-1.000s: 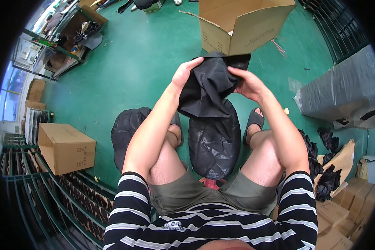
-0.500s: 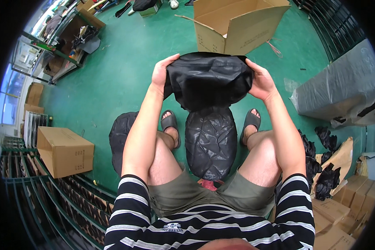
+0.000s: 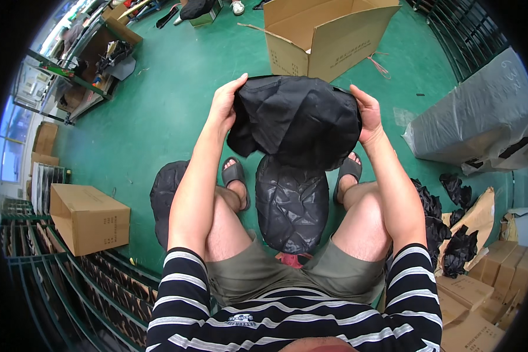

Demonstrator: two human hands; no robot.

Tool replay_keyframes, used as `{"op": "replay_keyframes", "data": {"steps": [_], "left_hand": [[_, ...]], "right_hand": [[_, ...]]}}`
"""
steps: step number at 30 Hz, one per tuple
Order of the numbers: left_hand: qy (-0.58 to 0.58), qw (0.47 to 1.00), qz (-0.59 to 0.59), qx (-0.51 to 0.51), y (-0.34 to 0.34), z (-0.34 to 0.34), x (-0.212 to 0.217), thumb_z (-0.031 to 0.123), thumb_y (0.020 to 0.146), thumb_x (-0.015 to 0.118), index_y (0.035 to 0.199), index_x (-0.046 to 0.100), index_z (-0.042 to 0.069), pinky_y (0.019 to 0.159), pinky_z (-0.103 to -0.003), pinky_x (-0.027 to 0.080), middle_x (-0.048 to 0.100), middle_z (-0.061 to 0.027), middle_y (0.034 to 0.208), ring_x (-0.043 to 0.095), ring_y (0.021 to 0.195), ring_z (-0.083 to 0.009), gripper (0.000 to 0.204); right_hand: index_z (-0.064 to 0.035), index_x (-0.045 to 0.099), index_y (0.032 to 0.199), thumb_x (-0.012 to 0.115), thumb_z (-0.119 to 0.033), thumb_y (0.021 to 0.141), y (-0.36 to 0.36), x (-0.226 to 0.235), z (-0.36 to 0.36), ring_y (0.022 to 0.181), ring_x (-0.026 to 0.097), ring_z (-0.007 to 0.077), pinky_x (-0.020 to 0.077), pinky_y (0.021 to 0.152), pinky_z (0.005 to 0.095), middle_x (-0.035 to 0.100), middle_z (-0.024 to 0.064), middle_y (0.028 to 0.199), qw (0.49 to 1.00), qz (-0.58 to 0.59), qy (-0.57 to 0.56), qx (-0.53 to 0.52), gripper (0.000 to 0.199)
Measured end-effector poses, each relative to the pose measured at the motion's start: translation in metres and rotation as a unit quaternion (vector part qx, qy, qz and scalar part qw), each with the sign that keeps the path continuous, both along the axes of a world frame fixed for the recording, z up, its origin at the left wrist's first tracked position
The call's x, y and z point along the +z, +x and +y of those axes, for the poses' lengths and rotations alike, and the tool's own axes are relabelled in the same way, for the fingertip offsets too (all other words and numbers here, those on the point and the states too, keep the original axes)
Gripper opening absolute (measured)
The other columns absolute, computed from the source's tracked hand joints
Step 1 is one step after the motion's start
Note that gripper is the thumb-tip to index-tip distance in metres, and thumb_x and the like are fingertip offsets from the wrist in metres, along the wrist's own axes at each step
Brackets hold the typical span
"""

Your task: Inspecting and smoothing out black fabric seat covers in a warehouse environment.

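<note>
A soft black fabric piece, like a cover or bag (image 3: 299,120), is held up in front of me, bulging and creased. My left hand (image 3: 224,105) grips its left edge, thumb near the top. At its right edge my right hand (image 3: 368,114) is closed on it. The fingers behind the cloth are partly hidden. Below it, between my feet, stands a shiny, wrinkled black oval bundle (image 3: 292,205); the held piece covers its far end. Beside my left leg lies another dark rounded bundle (image 3: 167,199), partly behind my forearm.
A large open cardboard box (image 3: 328,44) stands ahead on the green floor. A plastic-wrapped grey block (image 3: 475,114) is at right, with crumpled black pieces (image 3: 460,249) and cartons (image 3: 463,290) nearer me. At left are a closed carton (image 3: 91,220), a green rack (image 3: 82,287) and a workbench (image 3: 94,76).
The black piece has turned and spread in my hands, showing a broader, duller side and hanging slightly lower. Both hands still hold its sides. The whole view has shifted slightly.
</note>
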State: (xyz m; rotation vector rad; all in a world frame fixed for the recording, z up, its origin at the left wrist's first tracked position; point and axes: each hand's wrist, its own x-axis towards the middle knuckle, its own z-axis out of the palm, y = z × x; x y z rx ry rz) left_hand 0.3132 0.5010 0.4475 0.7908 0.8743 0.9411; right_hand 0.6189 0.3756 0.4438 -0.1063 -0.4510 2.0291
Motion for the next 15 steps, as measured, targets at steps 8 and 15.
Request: {"op": "replay_keyframes", "data": {"steps": [8, 15], "left_hand": [[0.343, 0.915, 0.132, -0.166, 0.032, -0.05, 0.022, 0.029, 0.097, 0.059, 0.129, 0.058, 0.008, 0.103, -0.03, 0.038, 0.059, -0.0046, 0.125, 0.05, 0.119, -0.0141, 0.038], [0.179, 0.89, 0.155, -0.39, 0.036, -0.06, 0.019, 0.024, 0.092, 0.068, 0.098, 0.066, 0.004, 0.072, -0.019, 0.045, 0.064, 0.0064, 0.087, 0.056, 0.078, -0.0016, 0.021]], "right_hand": [[0.0073, 0.048, 0.131, 0.069, 0.0, 0.06, -0.046, 0.042, -0.03, 0.104, 0.064, 0.0234, 0.0476, 0.097, 0.0328, 0.064, 0.0167, 0.117, 0.96, -0.279, 0.033, -0.012, 0.074], [0.0064, 0.062, 0.106, 0.062, -0.001, 0.066, -0.042, 0.022, -0.009, 0.088, 0.066, 0.0175, 0.0525, 0.085, 0.029, 0.068, 0.0122, 0.101, 0.964, -0.239, 0.051, 0.102, 0.041]]}}
